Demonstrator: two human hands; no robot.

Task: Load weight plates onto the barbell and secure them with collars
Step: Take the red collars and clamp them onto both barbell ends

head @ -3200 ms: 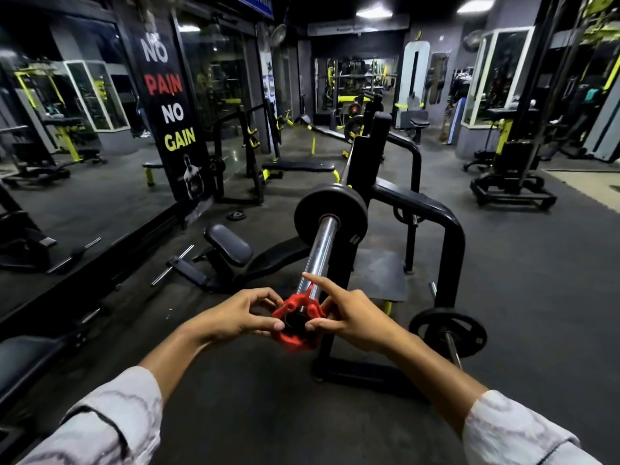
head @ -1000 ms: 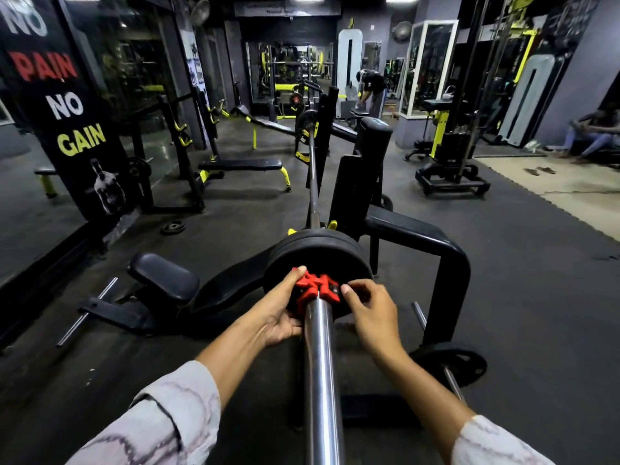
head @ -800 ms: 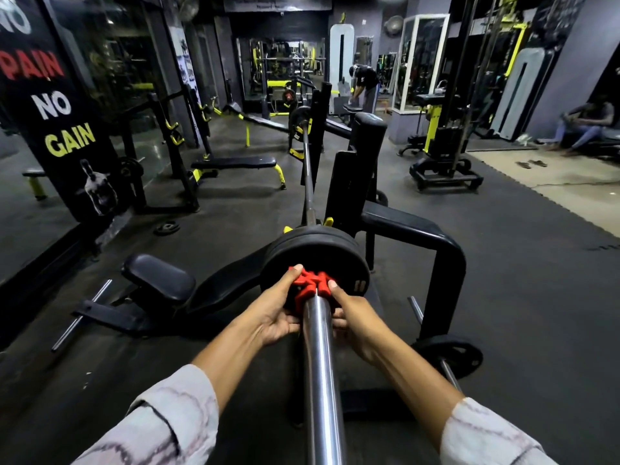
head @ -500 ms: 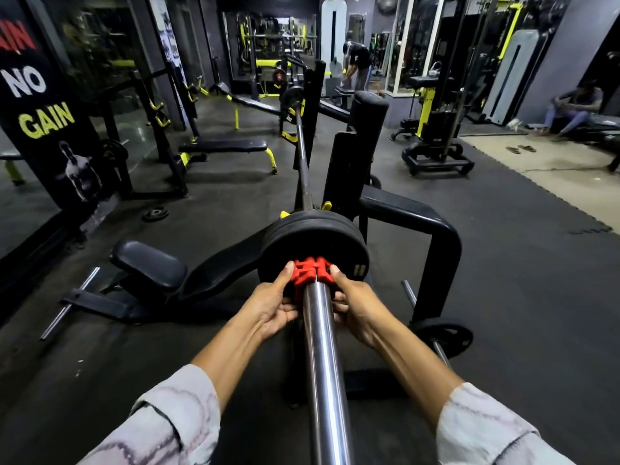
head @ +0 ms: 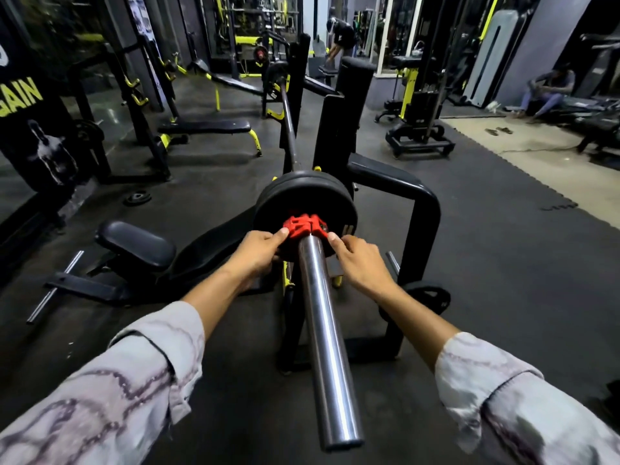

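Your barbell rests in the bench rack, its chrome sleeve running from your chest out toward 12 o'clock. The black weight plates are already seated on that sleeve, at least two judging by the edges, pushed in toward the rack upright. A spare plate hangs on a storage peg at about 3 o'clock of the sleeve, low by the rack foot. The red collar sits around the sleeve, touching the outer plate's face. Your left hand grasps the collar from its 9 o'clock side, thumb tip on the red plastic; your right hand pinches it from the 3 o'clock side with fingertips. You look to be in the securing step on this end: loading is done, and the collar is being locked. Whether its clamp lever is closed you cannot tell from here. Next you should press the lever shut, tug the collar to test it, then check the far end's collar.
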